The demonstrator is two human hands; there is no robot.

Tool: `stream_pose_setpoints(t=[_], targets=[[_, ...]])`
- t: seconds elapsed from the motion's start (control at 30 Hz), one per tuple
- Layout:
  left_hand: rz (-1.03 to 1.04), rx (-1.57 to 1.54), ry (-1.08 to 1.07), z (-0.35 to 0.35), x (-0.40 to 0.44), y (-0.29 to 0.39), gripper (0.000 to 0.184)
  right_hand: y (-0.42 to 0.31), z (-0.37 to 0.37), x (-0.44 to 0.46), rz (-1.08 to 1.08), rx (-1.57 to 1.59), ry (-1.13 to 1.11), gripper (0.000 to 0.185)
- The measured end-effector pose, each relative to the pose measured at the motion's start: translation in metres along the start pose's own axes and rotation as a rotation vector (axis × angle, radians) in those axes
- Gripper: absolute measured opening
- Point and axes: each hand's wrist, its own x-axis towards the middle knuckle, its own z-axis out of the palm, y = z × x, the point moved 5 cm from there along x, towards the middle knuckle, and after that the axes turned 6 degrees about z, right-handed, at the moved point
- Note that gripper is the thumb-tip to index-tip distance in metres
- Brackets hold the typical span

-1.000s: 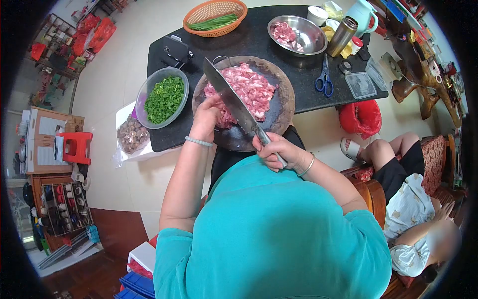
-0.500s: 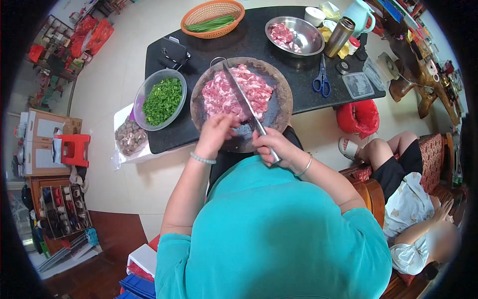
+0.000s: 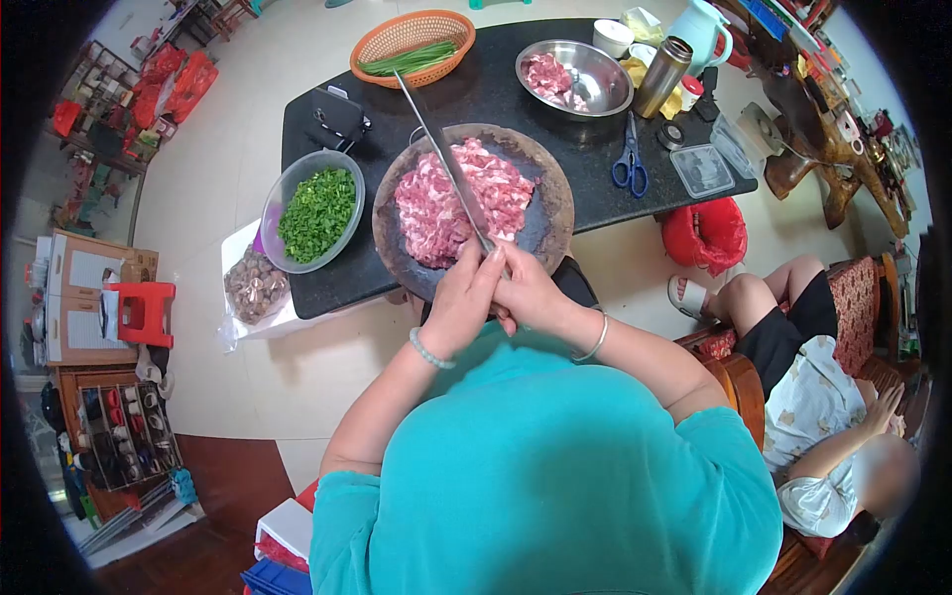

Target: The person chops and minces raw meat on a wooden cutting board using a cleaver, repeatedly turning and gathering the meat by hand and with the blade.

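Observation:
Both hands meet at the handle of a large cleaver (image 3: 443, 149), whose blade points up and to the left over chopped meat (image 3: 461, 198). My right hand (image 3: 531, 290) is wrapped round the handle. Against it, my left hand (image 3: 464, 297) is closed, its fingers also at the handle and base of the blade. The meat lies on a round chopping board (image 3: 555, 188) at the table's near edge. Left of the board stands a bowl (image 3: 360, 203) of chopped greens (image 3: 317, 215).
On the dark table (image 3: 496, 94) are an orange basket (image 3: 397, 30), a steel bowl (image 3: 605, 84) with meat, a flask (image 3: 662, 77) and blue scissors (image 3: 631, 169). A red bin (image 3: 704, 236) is below. A person (image 3: 818, 397) sits at the right.
My left hand has moved from beside the meat to the cleaver's handle, next to my right hand. The blade is lifted off the meat and tilts further toward the basket.

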Motion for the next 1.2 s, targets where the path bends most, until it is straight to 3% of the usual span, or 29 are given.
stream_pose_setpoints(t=[0.03,0.07,0.13,0.17,0.23,0.3,0.37,0.4,0.43,0.5,0.53,0.6,0.73,0.8,0.83,0.87,0.93,0.97,1.0,1.07,1.1,1.17,1.2], targets=[[0.118,0.203,0.011,-0.002,0.000,0.005,0.038,-0.005,0.000,-0.001,-0.098,-0.033,0.038,0.019],[0.121,0.204,0.011,-0.002,0.002,-0.003,0.038,-0.011,0.000,-0.002,-0.200,-0.067,0.076,0.021],[0.167,0.404,0.012,0.000,0.011,-0.027,0.041,0.023,-0.014,0.020,-0.151,-0.017,0.014,0.025],[-0.192,0.073,-0.071,0.007,0.013,-0.051,0.041,0.058,-0.026,0.041,-0.012,0.070,0.021,0.026],[-0.413,-0.258,-0.068,0.015,0.014,-0.077,0.040,0.053,-0.021,0.034,0.208,0.186,0.048,0.023],[-0.412,-0.234,-0.050,0.013,0.014,-0.053,0.038,0.023,-0.013,0.015,0.226,0.247,0.056,0.022],[-0.197,-0.171,-0.034,0.010,0.014,-0.036,0.038,0.000,-0.008,0.002,0.127,0.154,0.001,0.020],[-0.060,0.061,0.018,0.005,0.013,-0.028,0.037,-0.004,-0.009,0.002,-0.001,0.077,-0.048,0.020],[-0.060,0.060,0.017,0.006,0.012,-0.027,0.037,0.000,-0.010,0.004,-0.001,0.077,-0.047,0.020],[0.234,0.337,0.090,0.006,0.013,-0.009,0.038,0.006,-0.015,0.010,-0.154,0.037,0.003,0.021],[0.108,0.306,0.057,0.007,0.019,-0.030,0.039,0.028,-0.023,0.025,-0.111,0.060,-0.041,0.020],[-0.507,-0.245,-0.072,0.017,0.021,-0.075,0.042,0.051,-0.024,0.029,0.260,0.425,-0.024,0.020],[-0.416,-0.280,-0.015,0.019,0.015,-0.033,0.039,0.012,-0.015,0.008,0.216,0.326,0.013,0.019],[-0.023,0.117,0.044,0.011,0.015,-0.017,0.036,0.005,-0.013,0.000,0.152,0.243,-0.010,0.017],[0.083,0.171,0.101,0.011,0.011,-0.003,0.034,0.000,-0.013,0.001,0.015,0.118,0.000,0.016],[0.085,0.173,0.100,0.013,0.013,-0.006,0.034,-0.004,-0.013,0.003,-0.125,-0.009,0.009,0.016],[0.205,0.335,0.154,0.012,0.016,-0.014,0.035,0.014,-0.020,0.018,-0.152,-0.026,0.028,0.016],[-0.190,0.093,0.067,0.014,0.020,-0.042,0.037,0.028,-0.025,0.026,0.061,0.143,0.014,0.015],[-0.186,0.095,0.073,0.013,0.021,-0.048,0.037,0.041,-0.025,0.028,0.276,0.310,-0.002,0.014],[-0.431,-0.240,0.042,0.019,0.020,-0.057,0.039,0.027,-0.020,0.024,0.254,0.246,0.044,0.015],[-0.428,-0.241,0.033,0.016,0.019,-0.055,0.040,0.018,-0.017,0.019,0.235,0.235,0.017,0.015],[-0.217,-0.020,0.051,0.011,0.013,-0.035,0.040,0.005,-0.012,0.008,0.128,0.131,-0.032,0.023],[0.003,0.101,0.117,0.008,0.012,-0.027,0.040,0.008,-0.012,0.008,0.131,0.132,-0.029,0.023]])
